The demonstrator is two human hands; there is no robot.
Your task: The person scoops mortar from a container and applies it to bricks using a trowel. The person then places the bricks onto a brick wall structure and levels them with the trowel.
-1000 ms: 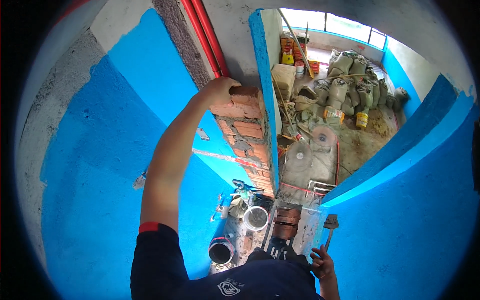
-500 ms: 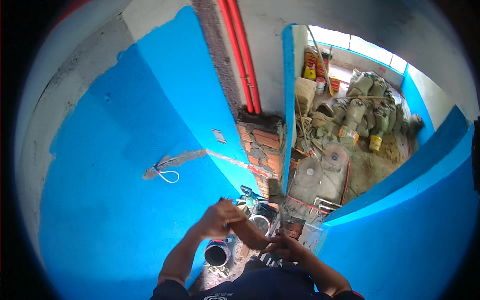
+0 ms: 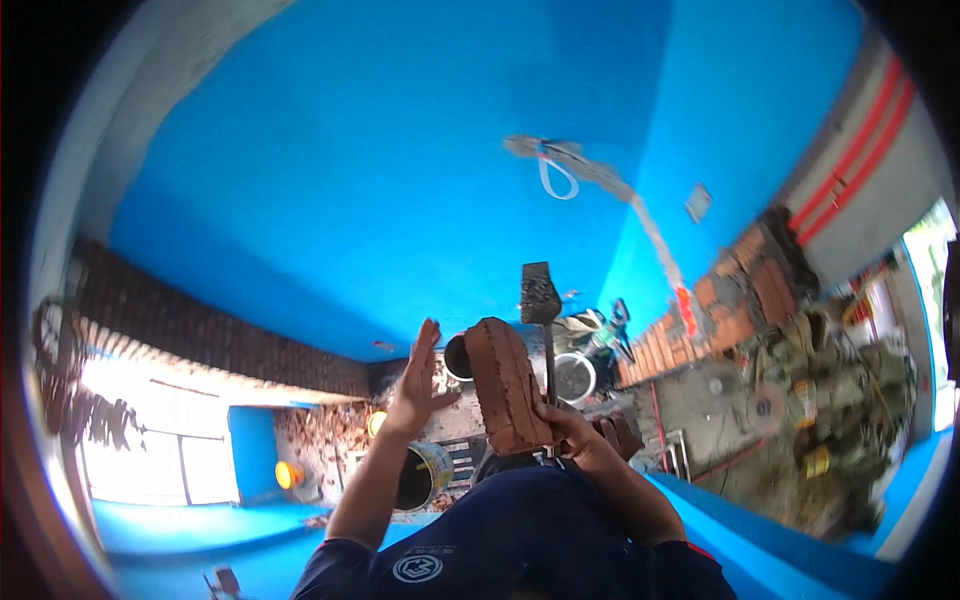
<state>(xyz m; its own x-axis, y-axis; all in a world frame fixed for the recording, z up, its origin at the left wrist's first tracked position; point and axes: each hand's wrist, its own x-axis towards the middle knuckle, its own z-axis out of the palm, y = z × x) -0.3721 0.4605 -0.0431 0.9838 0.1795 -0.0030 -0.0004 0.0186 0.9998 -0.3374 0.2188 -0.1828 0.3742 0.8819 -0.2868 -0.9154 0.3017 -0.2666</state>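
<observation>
A reddish brick (image 3: 503,382) stands tilted in front of my torso, its lower right end gripped by my right hand (image 3: 575,430). Behind that hand runs the thin dark shaft of a tool with a blocky, grey, crusted head (image 3: 540,292). The same hand seems to hold this tool too, though its lower end is hidden. To the left of the brick, my left hand (image 3: 416,392) is raised with fingers stretched and thumb apart, touching nothing.
Below are a grey-filled bucket (image 3: 425,473), a pale round tub (image 3: 573,378) and a green power tool (image 3: 609,328). A blue wall (image 3: 400,180) rises ahead, with a white cable loop (image 3: 558,180). Sacks (image 3: 830,380) lie at right, rubble (image 3: 325,440) at left.
My view has swung left. My left hand has come off the brick and opened, while my right hand keeps the brick, which is now turned more upright.
</observation>
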